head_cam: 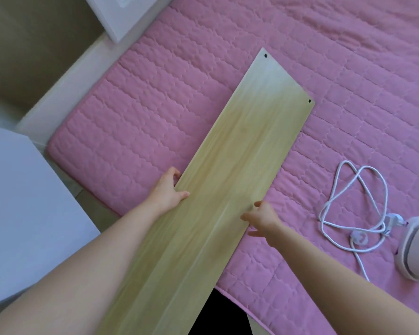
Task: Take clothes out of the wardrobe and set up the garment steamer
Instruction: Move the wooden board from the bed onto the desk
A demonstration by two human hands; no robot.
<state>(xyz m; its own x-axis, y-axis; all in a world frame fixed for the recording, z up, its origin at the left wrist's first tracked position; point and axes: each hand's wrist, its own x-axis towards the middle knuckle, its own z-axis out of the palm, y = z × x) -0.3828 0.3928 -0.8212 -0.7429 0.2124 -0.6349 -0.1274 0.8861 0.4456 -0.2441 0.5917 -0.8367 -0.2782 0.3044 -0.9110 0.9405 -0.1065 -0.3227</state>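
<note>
Just 1 board (230, 165), 2 hands.

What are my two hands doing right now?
Left hand: grips the left edge of the wooden board.
Right hand: open, fingers spread at the board's right edge.

No text, label, brand, number or sign can be read anywhere in the view.
</note>
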